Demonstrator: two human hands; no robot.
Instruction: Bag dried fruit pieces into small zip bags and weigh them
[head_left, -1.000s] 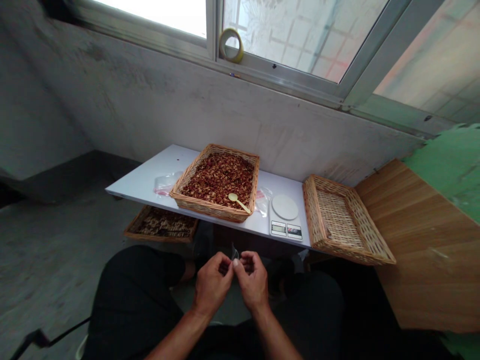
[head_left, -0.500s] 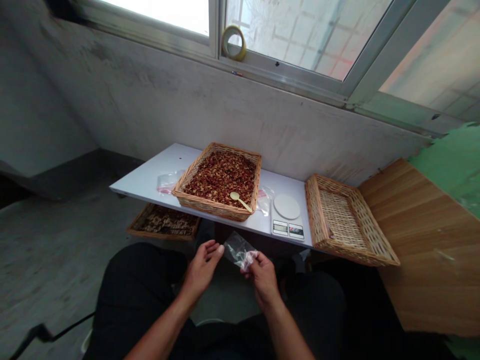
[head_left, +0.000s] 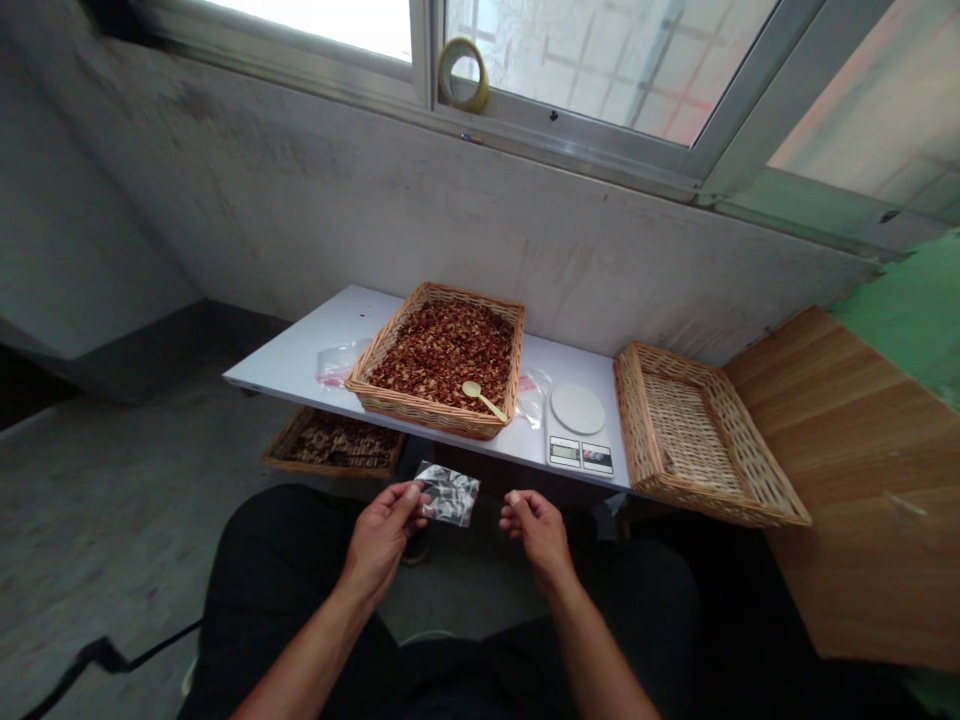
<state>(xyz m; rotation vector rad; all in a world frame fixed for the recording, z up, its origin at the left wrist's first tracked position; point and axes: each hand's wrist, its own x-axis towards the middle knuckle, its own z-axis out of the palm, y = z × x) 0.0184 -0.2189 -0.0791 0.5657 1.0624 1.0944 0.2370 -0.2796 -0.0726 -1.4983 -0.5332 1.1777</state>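
Observation:
Pinched at its left edge, a small clear plastic bag [head_left: 454, 497] is in my left hand [head_left: 381, 535], above my lap and just in front of the table. My right hand [head_left: 538, 530] is apart from the bag, to its right, with the fingers curled in and the thumb against them; nothing shows in it. Beyond both hands, a wicker basket [head_left: 427, 414] full of reddish-brown dried pieces [head_left: 442, 350] stands on the table. A pale yellow spoon [head_left: 484, 398] lies on the pieces at the basket's near right corner.
Right of the basket, a white kitchen scale [head_left: 579, 455] sits on the white table [head_left: 300, 345], then a second wicker basket [head_left: 694, 440]. Plastic bags [head_left: 534, 396] lie beside the full basket. Below the table is another filled basket [head_left: 330, 468]. A tape roll [head_left: 480, 92] stands on the windowsill.
The plastic bag has passed from my right hand to my left. My right hand has let go and moved a little to the right; the left has closed on the bag.

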